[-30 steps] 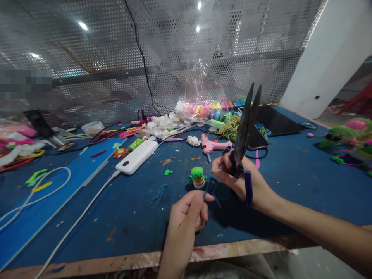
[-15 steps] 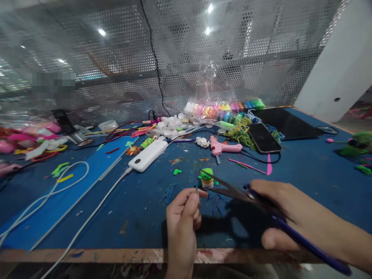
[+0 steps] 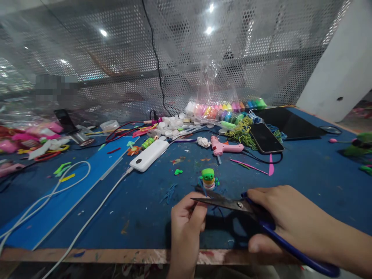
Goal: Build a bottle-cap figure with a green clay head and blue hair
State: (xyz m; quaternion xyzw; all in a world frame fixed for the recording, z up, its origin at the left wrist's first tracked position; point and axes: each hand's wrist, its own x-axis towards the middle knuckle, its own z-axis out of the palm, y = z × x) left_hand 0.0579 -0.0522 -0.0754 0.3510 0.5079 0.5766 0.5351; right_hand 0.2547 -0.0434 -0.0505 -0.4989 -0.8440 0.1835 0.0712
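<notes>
My right hand [image 3: 285, 217] grips the blue-handled scissors [image 3: 240, 204], whose dark blades point left and are slightly apart over the fingertips of my left hand. Thumb and forefinger of my left hand [image 3: 188, 221] are pinched together; the blades and fingers hide most of what they hold, which looks like a thin blue strand. Just beyond the blades stands a small clay figure [image 3: 208, 179] with a green head and a yellow and white body. Short blue yarn pieces [image 3: 169, 193] lie on the table left of the figure, and more lie beneath the blades.
A white power bank [image 3: 148, 155] with a cable lies left of centre. Behind the figure are a pink glue gun [image 3: 225, 147], a phone [image 3: 266, 138], green yarn [image 3: 242, 133] and a bag of coloured clay [image 3: 216, 111]. A blue folder [image 3: 72, 193] lies at left.
The scissors have moved left and their blades have come closer together, now across the left fingertips. My left hand has shifted slightly right and down.
</notes>
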